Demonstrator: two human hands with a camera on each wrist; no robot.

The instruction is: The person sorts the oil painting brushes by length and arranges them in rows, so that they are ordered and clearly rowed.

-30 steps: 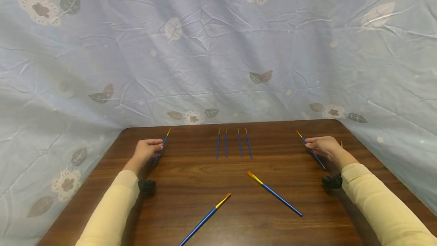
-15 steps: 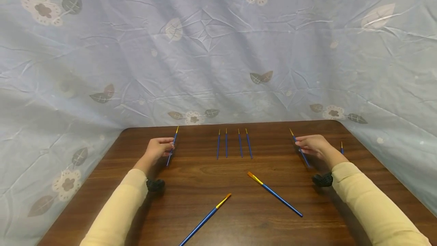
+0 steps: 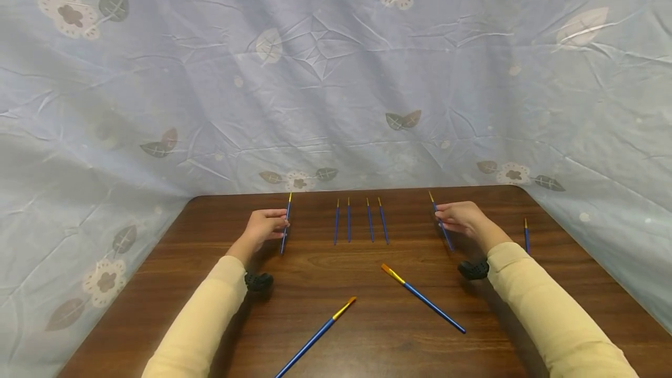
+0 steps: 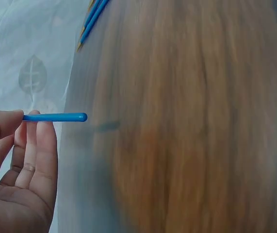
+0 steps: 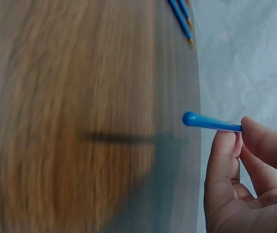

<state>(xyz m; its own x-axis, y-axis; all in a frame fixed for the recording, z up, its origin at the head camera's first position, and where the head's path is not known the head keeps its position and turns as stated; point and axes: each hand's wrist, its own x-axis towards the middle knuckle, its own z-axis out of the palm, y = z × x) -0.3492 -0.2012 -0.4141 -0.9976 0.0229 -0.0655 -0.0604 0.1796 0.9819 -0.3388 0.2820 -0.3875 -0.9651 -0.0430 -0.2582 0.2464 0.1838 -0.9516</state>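
Pinching 1 thin paintbrush (image 3: 285, 223) in left hand (image 3: 265, 225), another paintbrush (image 3: 442, 226) in right hand (image 3: 462, 219); best kept level, parallel to 4-brush row (image 3: 360, 220).

Two thin blue paintbrushes, yellow tips pointing away. Left paintbrush (image 3: 285, 225) pinched, lifted off tabletop, near far-left edge. Right paintbrush (image 3: 441, 223) pinched likewise, tilted, right of the four-brush row.

Four brushes (image 3: 359, 220) lie between the two hand-held brushes (image 3: 285, 223)
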